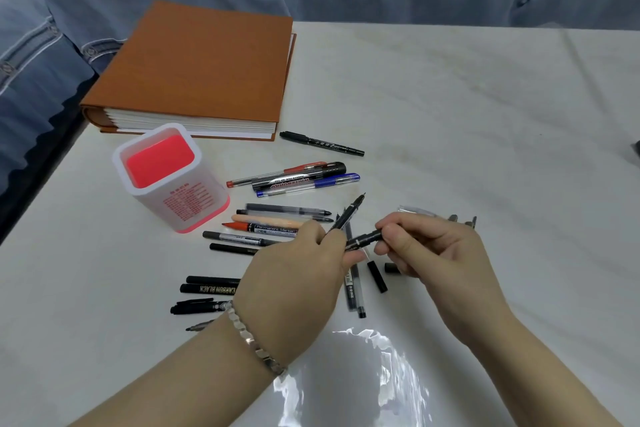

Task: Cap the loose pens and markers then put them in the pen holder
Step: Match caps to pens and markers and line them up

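Observation:
My left hand [298, 274] grips a thin black pen [349, 213] whose bare tip points up and to the right. My right hand [433, 250] pinches a black cap [365, 239] at the pen's lower end, right beside my left fingers. The white pen holder [173, 180] with a red inside stands upright at the left and looks empty. Several pens and markers lie scattered between the holder and my hands, among them a red permanent marker [263, 227]. A loose black cap [377, 277] lies under my hands.
An orange book [197, 66] lies behind the holder at the table's far left. A black marker [322, 143] rests beside it. A white cloth covers the table [485, 114]. A clear cap [415, 210] and small dark pieces lie behind my right hand.

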Motion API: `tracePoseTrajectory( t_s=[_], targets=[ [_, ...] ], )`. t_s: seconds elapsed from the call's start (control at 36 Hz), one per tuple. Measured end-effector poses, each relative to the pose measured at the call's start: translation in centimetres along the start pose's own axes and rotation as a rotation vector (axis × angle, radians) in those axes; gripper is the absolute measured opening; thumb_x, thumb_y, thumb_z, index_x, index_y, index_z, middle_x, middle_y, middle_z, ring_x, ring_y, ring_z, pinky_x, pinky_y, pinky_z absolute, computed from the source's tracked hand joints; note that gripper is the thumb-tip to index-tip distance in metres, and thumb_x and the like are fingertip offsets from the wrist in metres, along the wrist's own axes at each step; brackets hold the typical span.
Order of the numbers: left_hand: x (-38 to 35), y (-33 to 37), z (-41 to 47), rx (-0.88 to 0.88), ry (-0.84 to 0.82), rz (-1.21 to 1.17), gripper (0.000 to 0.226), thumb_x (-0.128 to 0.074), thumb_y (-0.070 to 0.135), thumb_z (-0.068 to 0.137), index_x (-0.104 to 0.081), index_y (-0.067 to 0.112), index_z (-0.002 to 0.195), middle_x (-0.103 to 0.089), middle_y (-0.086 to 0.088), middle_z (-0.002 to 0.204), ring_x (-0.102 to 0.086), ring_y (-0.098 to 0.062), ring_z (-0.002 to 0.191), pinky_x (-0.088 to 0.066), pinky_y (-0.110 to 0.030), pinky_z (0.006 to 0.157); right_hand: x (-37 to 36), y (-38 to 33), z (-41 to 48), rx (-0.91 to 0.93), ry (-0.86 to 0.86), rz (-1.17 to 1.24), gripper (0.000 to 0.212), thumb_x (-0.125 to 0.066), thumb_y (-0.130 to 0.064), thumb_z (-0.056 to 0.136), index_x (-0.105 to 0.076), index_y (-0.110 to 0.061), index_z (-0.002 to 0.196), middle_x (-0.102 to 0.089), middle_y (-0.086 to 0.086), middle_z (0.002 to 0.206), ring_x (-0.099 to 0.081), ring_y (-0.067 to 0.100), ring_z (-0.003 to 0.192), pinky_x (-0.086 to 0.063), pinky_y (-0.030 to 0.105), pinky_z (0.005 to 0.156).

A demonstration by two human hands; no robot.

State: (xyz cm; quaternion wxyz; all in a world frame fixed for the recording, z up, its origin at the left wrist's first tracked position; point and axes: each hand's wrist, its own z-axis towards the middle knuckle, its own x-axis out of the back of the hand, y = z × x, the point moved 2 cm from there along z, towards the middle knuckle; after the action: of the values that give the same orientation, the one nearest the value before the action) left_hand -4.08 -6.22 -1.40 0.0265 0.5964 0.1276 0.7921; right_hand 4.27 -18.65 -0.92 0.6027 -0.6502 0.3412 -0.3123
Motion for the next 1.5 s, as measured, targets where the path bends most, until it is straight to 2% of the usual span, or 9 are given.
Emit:
tracePoseTrajectory(
  t_s=[0.19,0.28,0.33,0.39,0.47,0.58,0.69,1.33,1.5],
  targets=[
    [0.0,-0.7,0.4,-0.057,-0.042,-0.084,0.068,-0.007,0.052,0.093,-0.059,0.014,0.072,-0.054,0.001,0.06,-0.049,-0.02,0.037,-0.044,-0.03,0.031,0.3,0.3,0.3,-0.066,-0.057,0.088,0.016,-0.058,-0.017,0.071,-0.073,-0.023,0.066,-0.062,0.0,0.052,-0.037,0.006,0.043,-0.033,0.013,0.045],
    [0.6,-0.8,0.9,0.139,-0.181,-0.141,0.064,-0.008,0.061,0.085,-0.056,0.018,0.089,-0.057,0.002,0.081,-0.059,-0.02,0.069,-0.052,-0.036,0.062,1.0,0.8,0.9,-0.139,0.097,0.175,0.012,-0.066,-0.012,0.073,-0.072,-0.016,0.064,-0.052,0.007,0.057,-0.034,0.006,0.042,-0.029,0.013,0.043],
    [0.7,-1.5,0.8,0.246,-0.241,-0.228,0.041,-0.022,0.051,0.088,-0.052,0.023,0.088,-0.057,0.006,0.084,-0.058,-0.017,0.08,-0.048,-0.034,0.075,2.1,1.0,1.3,-0.177,0.217,0.172,0.021,-0.059,-0.012,0.081,-0.07,-0.013,0.063,-0.051,0.001,0.053,-0.033,0.006,0.041,-0.028,0.012,0.041],
    [1.0,-2.2,0.7,0.331,-0.254,-0.449,0.023,-0.037,0.04,0.09,-0.052,0.027,0.078,-0.059,0.01,0.072,-0.057,-0.01,0.071,-0.049,-0.029,0.072,2.6,0.7,1.5,-0.19,0.223,0.074,0.02,-0.056,-0.011,0.085,-0.067,-0.012,0.07,-0.051,-0.007,0.042,-0.034,0.003,0.038,-0.028,0.01,0.038],
    [1.2,-2.1,0.6,0.471,-0.326,-0.833,0.005,-0.048,0.027,0.089,-0.052,0.026,0.087,-0.064,0.007,0.059,-0.044,-0.005,0.041,-0.045,-0.023,0.047,2.4,0.5,1.6,-0.228,0.153,0.017,0.016,-0.054,-0.012,0.087,-0.064,-0.006,0.076,-0.05,-0.01,0.037,-0.034,0.001,0.034,-0.028,0.008,0.036],
    [1.3,-1.5,0.7,0.54,-0.357,-1.114,0.007,-0.048,0.011,0.09,-0.054,0.01,0.094,-0.067,-0.004,0.058,-0.03,-0.009,0.029,-0.026,-0.015,0.032,2.1,0.5,1.9,-0.256,0.121,0.045,0.015,-0.054,-0.013,0.087,-0.065,-0.006,0.08,-0.051,-0.01,0.039,-0.035,0.001,0.036,-0.028,0.008,0.037],
    [1.1,-1.5,0.6,0.514,-0.332,-1.12,0.012,-0.048,0.007,0.089,-0.058,0.001,0.088,-0.067,-0.001,0.058,-0.032,-0.01,0.03,-0.028,-0.014,0.033,2.1,0.6,1.7,-0.248,0.098,0.076,0.015,-0.054,-0.012,0.086,-0.067,-0.006,0.082,-0.057,-0.008,0.05,-0.037,0.003,0.041,-0.031,0.009,0.039],
    [0.5,-1.9,1.6,0.508,-0.286,-1.101,0.016,-0.055,0.007,0.086,-0.067,0.013,0.078,-0.065,0.002,0.051,-0.035,-0.01,0.034,-0.033,-0.018,0.037,1.3,1.0,2.0,-0.147,-0.034,0.012,0.02,-0.061,-0.009,0.083,-0.067,-0.005,0.064,-0.053,0.006,0.057,-0.035,0.008,0.045,-0.031,0.014,0.045],
    [0.3,-3.3,3.4,0.556,-0.319,-1.188,0.015,-0.055,0.009,0.086,-0.065,0.011,0.074,-0.063,0.002,0.048,-0.032,-0.006,0.028,-0.028,-0.013,0.031,0.8,0.0,4.0,-0.086,-0.042,-0.071,0.019,-0.056,-0.009,0.085,-0.067,-0.012,0.069,-0.056,-0.008,0.046,-0.037,0.002,0.04,-0.03,0.009,0.04]
  ],
)
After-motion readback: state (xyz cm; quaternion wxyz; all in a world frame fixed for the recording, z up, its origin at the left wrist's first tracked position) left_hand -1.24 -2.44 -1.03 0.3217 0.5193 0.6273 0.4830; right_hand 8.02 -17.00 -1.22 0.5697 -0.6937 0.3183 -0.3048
